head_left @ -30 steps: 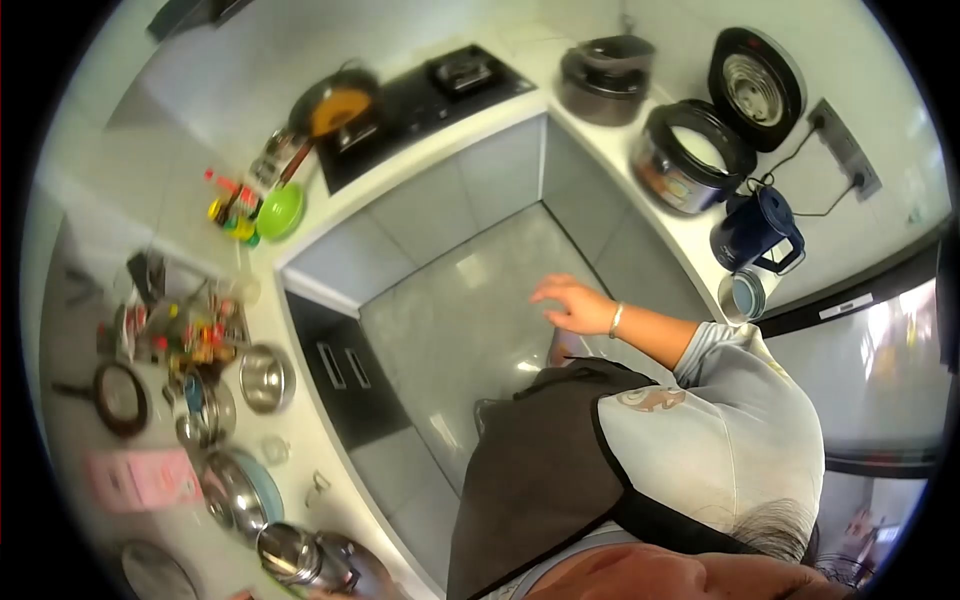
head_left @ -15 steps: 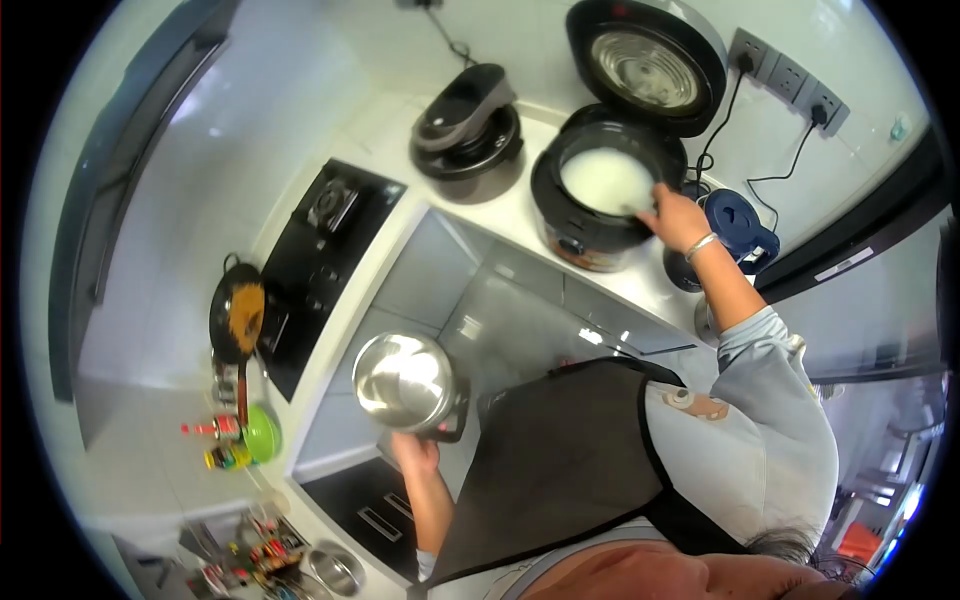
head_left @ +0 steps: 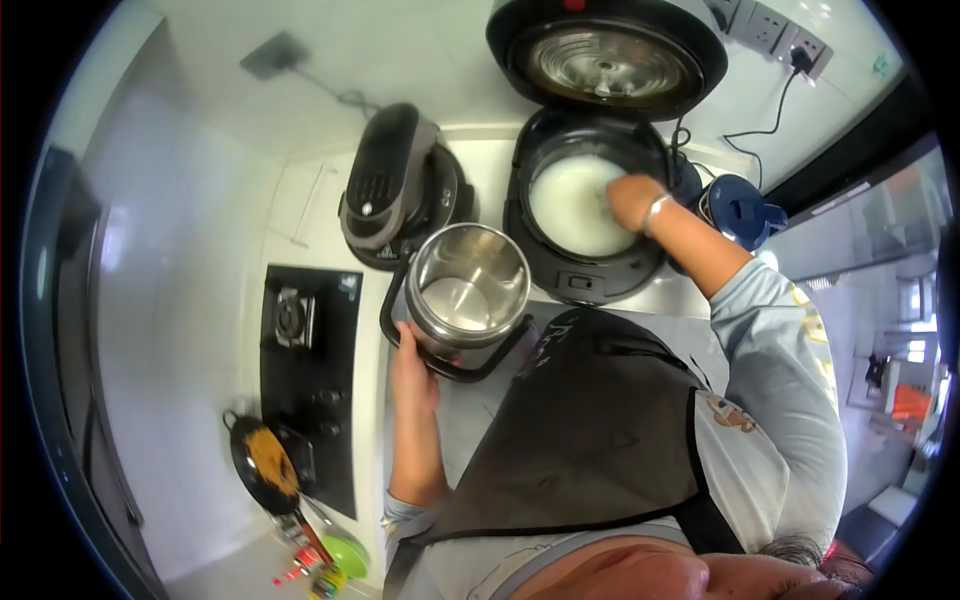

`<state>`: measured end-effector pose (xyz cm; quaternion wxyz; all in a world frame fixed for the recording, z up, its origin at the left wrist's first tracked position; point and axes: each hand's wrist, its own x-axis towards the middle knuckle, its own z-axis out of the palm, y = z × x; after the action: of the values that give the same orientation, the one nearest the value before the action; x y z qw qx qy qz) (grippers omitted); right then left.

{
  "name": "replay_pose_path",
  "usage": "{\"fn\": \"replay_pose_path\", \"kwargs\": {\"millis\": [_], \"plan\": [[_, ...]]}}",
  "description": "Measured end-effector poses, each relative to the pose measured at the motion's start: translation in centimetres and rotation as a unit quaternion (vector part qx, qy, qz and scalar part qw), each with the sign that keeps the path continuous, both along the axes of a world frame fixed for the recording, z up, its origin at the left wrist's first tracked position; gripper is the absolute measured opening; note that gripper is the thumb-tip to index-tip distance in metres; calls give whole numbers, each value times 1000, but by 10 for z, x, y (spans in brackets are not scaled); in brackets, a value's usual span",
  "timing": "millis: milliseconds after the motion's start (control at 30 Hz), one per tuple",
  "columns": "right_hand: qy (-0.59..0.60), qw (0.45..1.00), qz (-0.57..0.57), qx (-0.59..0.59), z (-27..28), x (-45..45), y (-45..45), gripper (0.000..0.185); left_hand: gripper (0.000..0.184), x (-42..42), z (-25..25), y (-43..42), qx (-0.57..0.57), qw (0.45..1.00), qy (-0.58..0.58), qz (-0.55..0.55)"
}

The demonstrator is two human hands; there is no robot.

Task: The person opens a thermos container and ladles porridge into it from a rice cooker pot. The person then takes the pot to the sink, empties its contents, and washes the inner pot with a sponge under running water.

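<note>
While left hand (head_left: 412,372) grasps steel pot (head_left: 468,285) near front edge of counter (head_left: 690,298), right hand (head_left: 634,204) sits inside rice cooker (head_left: 580,284) | right grip: can't tell | pot: probably rigid, slick; hold black handle (head_left: 456,373)

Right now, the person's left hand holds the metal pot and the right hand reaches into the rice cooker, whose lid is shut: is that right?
Not quite: in the head view, the lid of the rice cooker stands open. The left hand does hold the metal pot, and the right hand reaches into the cooker.
</note>
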<state>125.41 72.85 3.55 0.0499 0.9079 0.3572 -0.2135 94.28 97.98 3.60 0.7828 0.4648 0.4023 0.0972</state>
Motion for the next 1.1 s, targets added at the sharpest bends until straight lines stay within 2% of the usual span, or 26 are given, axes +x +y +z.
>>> {"fn": "replay_pose_path", "kwargs": {"millis": [67, 200, 300, 367, 400, 467, 567, 767, 867, 967, 1100], "plan": [[37, 998, -39, -35, -2, 6, 13, 26, 50, 21, 5, 18, -3, 1000, 21, -3], [34, 994, -103, 31, -48, 27, 11, 21, 47, 48, 0, 61, -25, 993, 86, -72], [67, 990, -122, 28, -69, 31, 9, 25, 45, 61, -9, 85, 1, 988, 84, -126], [76, 989, -117, 43, -81, 33, 8, 30, 48, 73, -5, 92, 28, 985, 40, -167], [101, 981, -151, 73, -86, 33, 5, 30, 49, 78, -5, 93, 52, 983, 11, -178], [150, 956, -214, 134, -69, 24, 9, 29, 49, 88, 1, 94, 81, 976, -10, -200], [215, 933, -252, 144, -54, 18, 9, 28, 48, 99, 19, 92, 86, 972, 19, -219], [210, 932, -237, 177, -29, 10, -4, 25, 49, 112, 22, 92, 101, 971, 22, -214], [195, 931, -216, 223, -26, 9, -18, 22, 51, 119, 16, 93, 193, 951, -13, -241], [235, 908, -241, 251, -9, 5, -30, 19, 51, 129, 46, 69, 188, 955, 39, -226], [310, 836, -313, 327, -5, -7, -43, 16, 52, 143, 31, 78, 226, 940, 1, -257]]}}
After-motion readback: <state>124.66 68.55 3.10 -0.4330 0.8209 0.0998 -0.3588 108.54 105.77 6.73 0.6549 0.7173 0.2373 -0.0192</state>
